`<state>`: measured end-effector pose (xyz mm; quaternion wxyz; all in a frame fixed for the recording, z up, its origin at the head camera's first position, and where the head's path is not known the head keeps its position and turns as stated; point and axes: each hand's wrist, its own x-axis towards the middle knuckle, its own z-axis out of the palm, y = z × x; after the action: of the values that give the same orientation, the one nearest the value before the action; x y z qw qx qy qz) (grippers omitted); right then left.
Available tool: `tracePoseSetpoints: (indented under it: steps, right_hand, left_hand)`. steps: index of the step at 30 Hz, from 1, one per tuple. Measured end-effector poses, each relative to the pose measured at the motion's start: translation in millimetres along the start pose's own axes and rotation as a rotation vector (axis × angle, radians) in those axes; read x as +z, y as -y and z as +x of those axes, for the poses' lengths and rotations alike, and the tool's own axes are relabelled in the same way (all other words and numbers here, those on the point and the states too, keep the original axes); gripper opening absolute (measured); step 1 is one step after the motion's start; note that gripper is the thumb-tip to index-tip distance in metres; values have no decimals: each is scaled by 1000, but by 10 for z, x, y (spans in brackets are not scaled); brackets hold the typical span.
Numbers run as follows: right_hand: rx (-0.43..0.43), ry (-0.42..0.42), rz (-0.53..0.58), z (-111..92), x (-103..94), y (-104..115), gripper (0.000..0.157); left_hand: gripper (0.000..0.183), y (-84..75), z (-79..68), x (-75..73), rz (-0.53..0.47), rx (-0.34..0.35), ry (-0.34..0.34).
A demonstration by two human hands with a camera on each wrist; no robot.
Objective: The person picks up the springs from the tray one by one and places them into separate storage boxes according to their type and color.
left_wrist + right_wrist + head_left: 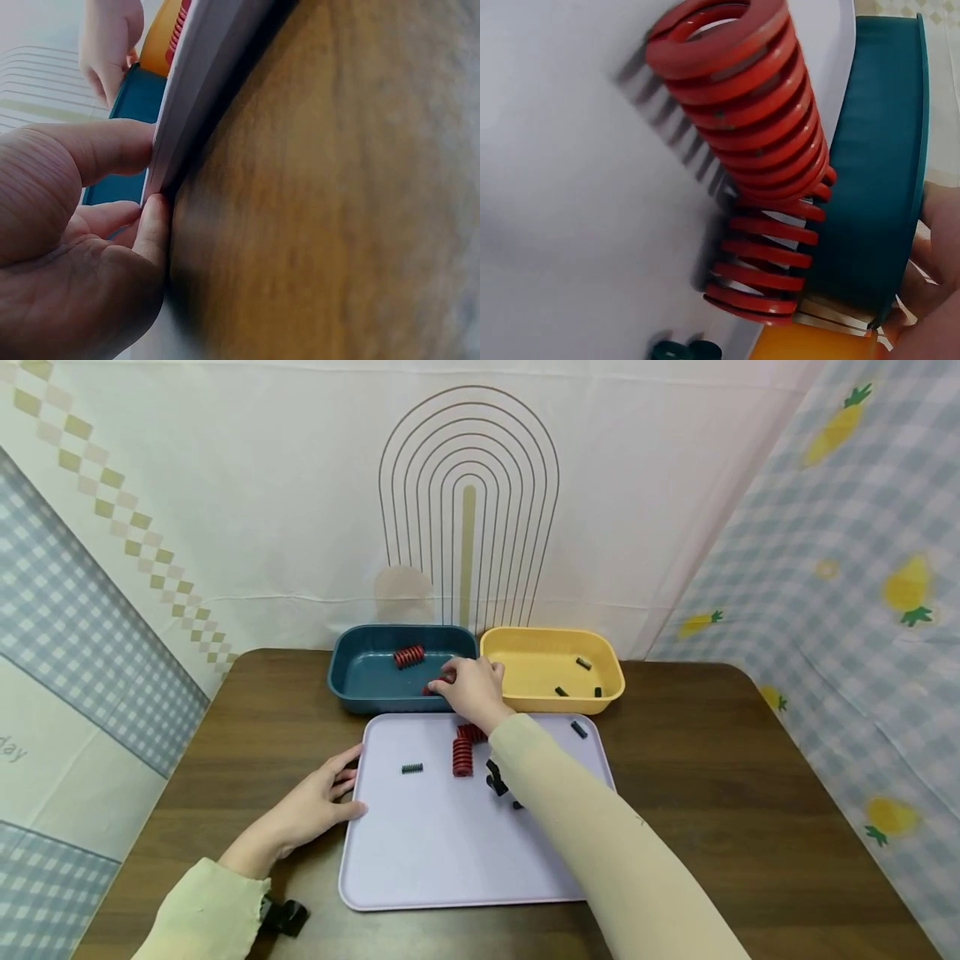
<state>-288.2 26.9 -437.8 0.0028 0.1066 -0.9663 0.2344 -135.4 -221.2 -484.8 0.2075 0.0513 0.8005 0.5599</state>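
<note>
In the head view my right hand (477, 692) reaches over the near wall of the dark blue box (390, 703) and pinches a red coil spring (437, 686), partly hidden by the fingers. Another red spring (408, 656) lies inside that box. Two more red springs rest on the pale lilac tray (442, 860); one (742, 105) looms large in the right wrist view, touching or overlapping the other (761, 262). My left hand (311, 806) touches the tray's left edge with thumb and fingertips, fingers loosely bent.
Beside the blue box stands a yellow box (525, 702) holding several small dark springs. A small green spring (412, 768) and a dark one (579, 729) lie on the tray. My right forearm covers part of the tray. Everything stands on a brown wooden table (712, 760).
</note>
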Motion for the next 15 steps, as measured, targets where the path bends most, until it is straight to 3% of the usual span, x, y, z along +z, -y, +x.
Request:
tracePoseSetpoints:
  steps: [8, 15]
  right_hand:
    - [-86, -19, 90, -115, -178, -108, 43]
    - [-179, 48, 170, -361, -434, -299, 46]
  left_hand:
    - [92, -15, -1, 17, -8, 12, 5]
    - [92, -4, 0, 7, 0, 9, 11]
